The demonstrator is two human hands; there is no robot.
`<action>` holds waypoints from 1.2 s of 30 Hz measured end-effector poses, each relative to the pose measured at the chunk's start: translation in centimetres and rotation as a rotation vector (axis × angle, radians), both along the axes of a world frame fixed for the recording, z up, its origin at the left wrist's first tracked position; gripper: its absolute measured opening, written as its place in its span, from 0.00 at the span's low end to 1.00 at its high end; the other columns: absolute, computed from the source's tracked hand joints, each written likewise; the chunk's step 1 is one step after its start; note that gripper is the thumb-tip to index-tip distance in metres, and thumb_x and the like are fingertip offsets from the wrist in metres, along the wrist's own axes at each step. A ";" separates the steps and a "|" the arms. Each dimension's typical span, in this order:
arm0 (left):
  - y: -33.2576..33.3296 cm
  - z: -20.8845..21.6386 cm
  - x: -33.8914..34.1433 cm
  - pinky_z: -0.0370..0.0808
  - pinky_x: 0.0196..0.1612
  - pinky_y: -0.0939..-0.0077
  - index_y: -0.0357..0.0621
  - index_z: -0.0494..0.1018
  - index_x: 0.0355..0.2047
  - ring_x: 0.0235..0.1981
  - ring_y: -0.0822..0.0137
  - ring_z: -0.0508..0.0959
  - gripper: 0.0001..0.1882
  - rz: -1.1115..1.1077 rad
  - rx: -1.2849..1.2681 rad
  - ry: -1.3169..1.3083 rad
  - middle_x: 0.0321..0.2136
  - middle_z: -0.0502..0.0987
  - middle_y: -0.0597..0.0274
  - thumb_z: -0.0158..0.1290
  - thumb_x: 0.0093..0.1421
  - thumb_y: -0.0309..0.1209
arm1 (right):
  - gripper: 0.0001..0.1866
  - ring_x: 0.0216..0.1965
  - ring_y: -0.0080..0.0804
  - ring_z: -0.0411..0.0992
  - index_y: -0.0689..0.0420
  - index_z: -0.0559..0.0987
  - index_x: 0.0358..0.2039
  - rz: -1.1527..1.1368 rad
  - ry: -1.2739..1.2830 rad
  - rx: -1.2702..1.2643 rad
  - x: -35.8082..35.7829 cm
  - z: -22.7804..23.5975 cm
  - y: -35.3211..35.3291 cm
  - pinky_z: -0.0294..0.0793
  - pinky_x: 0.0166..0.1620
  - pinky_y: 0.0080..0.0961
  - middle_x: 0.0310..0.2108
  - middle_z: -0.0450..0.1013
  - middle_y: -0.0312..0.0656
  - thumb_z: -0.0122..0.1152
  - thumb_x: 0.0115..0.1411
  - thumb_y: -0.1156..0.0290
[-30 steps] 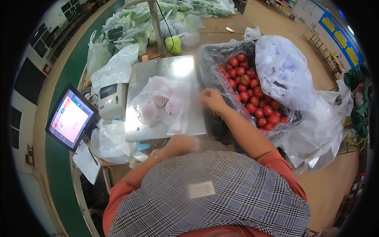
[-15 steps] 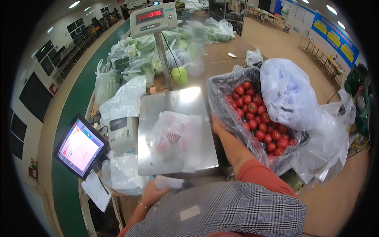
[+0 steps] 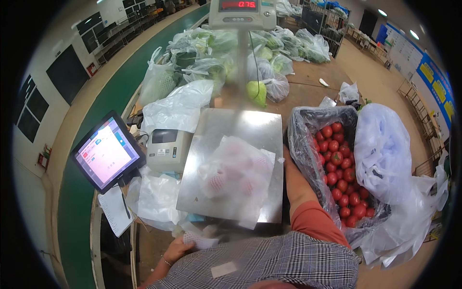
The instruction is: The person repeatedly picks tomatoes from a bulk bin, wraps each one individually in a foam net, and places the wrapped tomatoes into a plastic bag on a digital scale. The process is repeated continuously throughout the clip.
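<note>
My left hand (image 3: 178,250) is closed on a white foam net sleeve (image 3: 199,240) at the near edge of the counter, just below the scale. My right arm reaches up between the scale and a crate (image 3: 297,126) lined with clear plastic. My right hand (image 3: 287,155) is at the crate's left side, its fingers hidden. On the steel scale plate (image 3: 199,132) lies a clear plastic bag (image 3: 236,176) of several round red fruits in foam nets. Loose red tomatoes (image 3: 342,173) fill the crate's left part.
A tilted touch screen (image 3: 109,151) and a label printer (image 3: 166,150) stand left of the scale. The scale's display (image 3: 243,12) rises on a post behind. Bagged green vegetables (image 3: 207,58) lie at the back. A bulging white plastic bag (image 3: 382,144) covers the crate's right side.
The view has swung left, so everything appears farther right. My left hand has drawn back slightly from the scale with the foam sleeve. The crate sits a little farther from the scale plate.
</note>
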State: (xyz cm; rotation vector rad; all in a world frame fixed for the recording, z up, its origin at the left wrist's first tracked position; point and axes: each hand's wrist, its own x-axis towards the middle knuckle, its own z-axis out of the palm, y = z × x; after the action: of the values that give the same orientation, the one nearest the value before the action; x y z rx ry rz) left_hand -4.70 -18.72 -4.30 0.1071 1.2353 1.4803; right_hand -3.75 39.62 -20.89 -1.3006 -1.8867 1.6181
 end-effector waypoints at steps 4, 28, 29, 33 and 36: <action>0.7 -1.9 -1.2 0.69 0.55 0.69 0.34 0.68 0.53 0.49 0.64 0.74 0.20 0.003 0.009 0.047 0.48 0.75 0.59 0.53 0.64 0.32 | 0.26 0.65 0.51 0.55 0.62 0.65 0.60 -0.038 0.025 0.021 0.9 0.1 0.0 0.54 0.65 0.37 0.62 0.59 0.56 0.43 0.66 0.60; 16.9 7.0 -2.0 0.63 0.64 0.65 0.34 0.53 0.63 0.61 0.62 0.65 0.36 -0.421 0.503 0.231 0.58 0.65 0.55 0.51 0.53 0.19 | 0.34 0.53 0.46 0.67 0.59 0.71 0.53 0.093 0.574 0.962 17.3 23.2 -26.9 0.67 0.56 0.36 0.50 0.69 0.50 0.69 0.42 0.75; 17.5 7.3 -1.2 0.64 0.63 0.65 0.34 0.54 0.63 0.60 0.62 0.66 0.35 -0.426 0.517 0.229 0.58 0.65 0.55 0.51 0.53 0.19 | 0.33 0.53 0.46 0.68 0.58 0.72 0.53 0.239 0.457 1.024 17.1 24.6 -27.5 0.66 0.56 0.37 0.51 0.69 0.49 0.69 0.43 0.74; 18.1 8.3 -0.1 0.70 0.58 0.65 0.34 0.57 0.60 0.55 0.63 0.71 0.33 -0.499 0.348 0.301 0.54 0.68 0.56 0.55 0.54 0.24 | 0.29 0.56 0.42 0.66 0.57 0.74 0.52 0.461 0.365 0.740 17.1 25.6 -28.3 0.62 0.60 0.36 0.52 0.69 0.48 0.70 0.47 0.69; 18.0 7.3 -0.1 0.70 0.58 0.64 0.36 0.58 0.59 0.54 0.62 0.72 0.34 -0.450 0.448 -0.060 0.54 0.69 0.56 0.57 0.53 0.29 | 0.33 0.59 0.38 0.64 0.61 0.59 0.65 0.418 0.580 0.149 18.0 22.4 -25.9 0.59 0.63 0.36 0.58 0.66 0.48 0.55 0.60 0.72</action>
State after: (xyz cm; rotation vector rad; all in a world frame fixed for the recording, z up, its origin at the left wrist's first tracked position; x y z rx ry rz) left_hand -4.84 -0.74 3.03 0.5972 0.7476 1.3219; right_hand 14.25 13.68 1.49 -0.3188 -1.9133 1.7506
